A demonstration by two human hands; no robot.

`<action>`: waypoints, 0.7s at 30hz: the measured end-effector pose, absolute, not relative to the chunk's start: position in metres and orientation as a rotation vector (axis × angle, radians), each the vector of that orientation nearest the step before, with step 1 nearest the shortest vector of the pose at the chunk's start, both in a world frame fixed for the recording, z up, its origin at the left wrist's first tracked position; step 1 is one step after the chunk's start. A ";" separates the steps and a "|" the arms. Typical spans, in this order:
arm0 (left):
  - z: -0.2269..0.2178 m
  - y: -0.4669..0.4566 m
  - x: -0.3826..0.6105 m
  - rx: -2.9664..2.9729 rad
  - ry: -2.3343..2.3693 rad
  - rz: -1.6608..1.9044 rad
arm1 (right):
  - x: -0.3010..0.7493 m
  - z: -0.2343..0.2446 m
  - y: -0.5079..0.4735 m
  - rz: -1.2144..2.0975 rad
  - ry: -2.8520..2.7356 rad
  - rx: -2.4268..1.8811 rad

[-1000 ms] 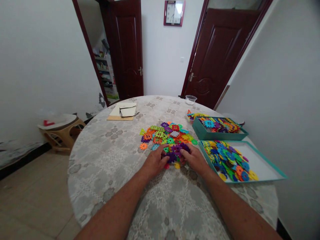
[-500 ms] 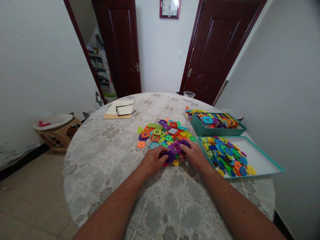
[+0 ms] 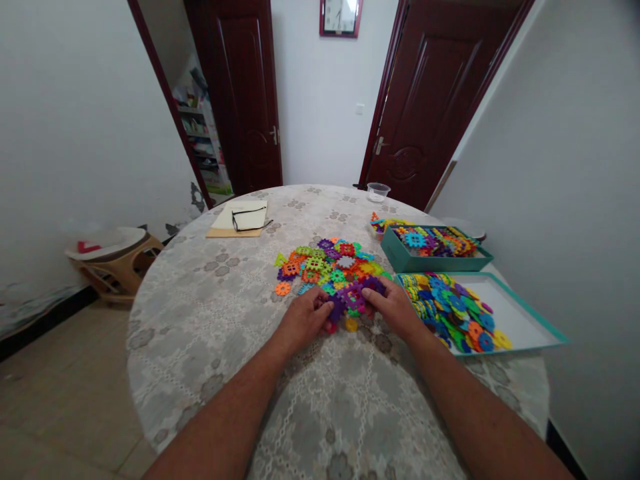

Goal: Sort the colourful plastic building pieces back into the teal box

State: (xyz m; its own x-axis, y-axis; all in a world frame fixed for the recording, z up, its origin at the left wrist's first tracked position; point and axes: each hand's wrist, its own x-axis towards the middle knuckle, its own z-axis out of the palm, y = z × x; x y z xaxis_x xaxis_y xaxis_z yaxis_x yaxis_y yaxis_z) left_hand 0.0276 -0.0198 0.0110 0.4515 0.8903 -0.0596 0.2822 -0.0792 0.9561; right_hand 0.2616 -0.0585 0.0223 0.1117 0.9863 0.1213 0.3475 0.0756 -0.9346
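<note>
Between my two hands is a cluster of purple toothed plastic building pieces (image 3: 353,297), held just in front of a loose pile. My left hand (image 3: 309,317) pinches the dark purple piece at its left end, thumb on top. At the right end my right hand (image 3: 391,305) grips another dark purple piece, its thumb pressed on the face. How the pieces join is too small to make out. The pile of mixed toothed pieces (image 3: 320,263), in green, orange, red and purple, lies right behind. A yellow piece (image 3: 351,325) rests on the tablecloth below the cluster.
A teal box (image 3: 400,257) packed with pieces stands at the right. Before it lies a shallow white tray (image 3: 525,320) with flat round pieces. Black glasses (image 3: 250,220) rest on a paper pad (image 3: 220,223) at the back left. A clear bowl (image 3: 379,191) sits at the far edge.
My right hand has shifted slightly right and up with its end of the purple cluster. My left hand stays nearly where it was, still gripping the other end.
</note>
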 end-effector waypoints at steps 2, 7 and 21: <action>0.011 -0.020 0.028 1.479 0.978 0.686 | 0.259 0.020 -0.059 0.915 -1.478 -1.439; 0.014 -0.020 0.027 1.455 0.874 0.616 | 0.255 0.011 -0.056 0.857 -1.565 -1.475; 0.015 -0.017 0.027 1.662 0.914 0.584 | 0.250 0.013 -0.056 0.919 -1.558 -1.446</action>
